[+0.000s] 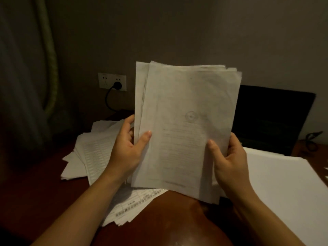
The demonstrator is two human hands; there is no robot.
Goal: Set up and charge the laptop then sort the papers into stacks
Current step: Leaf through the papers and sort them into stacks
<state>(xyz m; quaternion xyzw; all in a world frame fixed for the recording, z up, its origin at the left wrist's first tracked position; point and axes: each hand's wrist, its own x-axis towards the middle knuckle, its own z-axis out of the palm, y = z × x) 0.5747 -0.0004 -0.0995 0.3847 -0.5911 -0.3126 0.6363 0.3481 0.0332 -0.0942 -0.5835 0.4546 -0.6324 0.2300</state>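
Note:
Both hands hold a bundle of papers [186, 121] upright above the table. My left hand [129, 148] grips its lower left edge, thumb on the front sheet. My right hand [229, 160] grips the lower right edge the same way. The front sheet shows faint print and a round seal. Behind the bundle, at the right, stands an open laptop [273, 118] with a dark screen. A black plug [117, 85] sits in the wall socket [112, 82], its cable running down behind the papers.
A messy pile of printed sheets [92, 153] lies on the dark red table [44, 192] at the left. More printed sheets [134, 206] lie under the bundle. A blank white stack [287, 189] lies at the right. A curtain [26, 68] hangs at far left.

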